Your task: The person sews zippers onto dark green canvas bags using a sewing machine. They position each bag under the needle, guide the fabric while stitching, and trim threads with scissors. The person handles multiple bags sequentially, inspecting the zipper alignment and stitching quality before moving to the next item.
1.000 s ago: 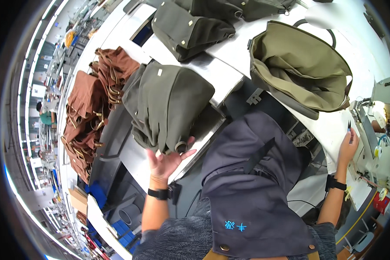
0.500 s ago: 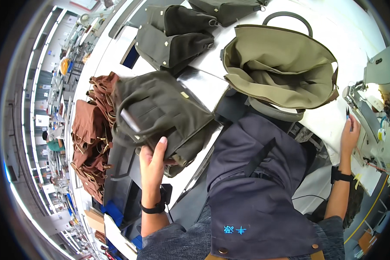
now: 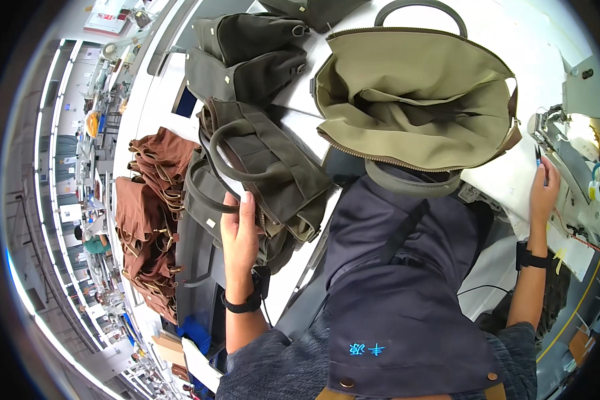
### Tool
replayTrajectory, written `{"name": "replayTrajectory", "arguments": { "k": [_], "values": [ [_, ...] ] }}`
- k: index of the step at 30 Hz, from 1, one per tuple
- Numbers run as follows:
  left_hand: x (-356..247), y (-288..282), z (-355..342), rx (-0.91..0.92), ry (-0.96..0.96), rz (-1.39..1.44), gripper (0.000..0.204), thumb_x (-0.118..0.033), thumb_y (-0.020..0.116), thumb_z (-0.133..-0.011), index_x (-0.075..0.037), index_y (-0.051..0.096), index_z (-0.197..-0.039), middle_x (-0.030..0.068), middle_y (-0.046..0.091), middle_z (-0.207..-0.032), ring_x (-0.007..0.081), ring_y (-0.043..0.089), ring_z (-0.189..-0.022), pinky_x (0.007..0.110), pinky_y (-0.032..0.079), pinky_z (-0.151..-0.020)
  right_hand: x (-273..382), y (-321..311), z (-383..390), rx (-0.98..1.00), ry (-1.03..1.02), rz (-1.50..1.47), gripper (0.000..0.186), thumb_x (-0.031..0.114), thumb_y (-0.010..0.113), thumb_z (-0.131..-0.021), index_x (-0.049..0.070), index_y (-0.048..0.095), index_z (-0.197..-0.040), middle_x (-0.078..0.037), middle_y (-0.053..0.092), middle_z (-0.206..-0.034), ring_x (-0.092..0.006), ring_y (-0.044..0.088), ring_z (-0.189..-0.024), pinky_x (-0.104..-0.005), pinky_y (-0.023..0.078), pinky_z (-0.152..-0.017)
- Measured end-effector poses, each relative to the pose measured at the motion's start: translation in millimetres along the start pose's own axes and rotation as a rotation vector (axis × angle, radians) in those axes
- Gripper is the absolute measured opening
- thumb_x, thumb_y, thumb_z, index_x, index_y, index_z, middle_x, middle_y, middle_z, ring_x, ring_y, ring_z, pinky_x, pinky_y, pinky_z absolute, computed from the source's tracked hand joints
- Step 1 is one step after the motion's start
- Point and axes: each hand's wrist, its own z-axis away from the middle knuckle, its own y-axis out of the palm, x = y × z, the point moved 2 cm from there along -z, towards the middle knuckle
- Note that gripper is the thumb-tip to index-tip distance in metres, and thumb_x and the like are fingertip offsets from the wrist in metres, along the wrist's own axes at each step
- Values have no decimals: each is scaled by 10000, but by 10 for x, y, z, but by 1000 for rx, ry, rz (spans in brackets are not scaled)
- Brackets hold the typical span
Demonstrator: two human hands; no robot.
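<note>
My left hand grips a dark olive handbag at its lower left, thumb up and fingers around a handle. The bag lies tilted on the table, both loop handles showing and its zipped top partly apart. Held in my right hand, at the table's right side, is a small pointed tool with a bit of blue; its exact kind is too small to make out. Between my hands, farther off, a lighter olive bag gapes toward me, its zip undone and its lining showing.
More dark olive bags are piled at the far left. Brown bags lie heaped beyond my left hand. A sewing machine stands at the right edge. The white table runs beneath the bags.
The dark bag has turned and tipped, bringing its zipped top and both handles into sight. My left hand has shifted onto a handle. My right hand still holds the tool.
</note>
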Motion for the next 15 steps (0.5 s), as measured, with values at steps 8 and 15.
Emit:
{"name": "replayTrajectory", "arguments": {
  "k": [8,15],
  "values": [
    [23,-126,-26,56,76,-109,349,-120,635,-1057,72,608,-1347,89,734,-1165,120,664,-1002,285,533,-888,32,1,1,-8,10,-57,282,154,599,-1043,28,729,-1259,-129,717,-1230,-265,655,-1175,-369,489,-1043],
    [-31,-134,-27,101,111,-144,497,-76,748,-920,19,538,-1361,60,687,-1106,118,641,-948,275,540,-808,126,-28,4,-53,-108,45,235,135,612,-1031,59,753,-1202,-136,736,-1157,-299,671,-1121,-397,495,-1036]
  ]
}}
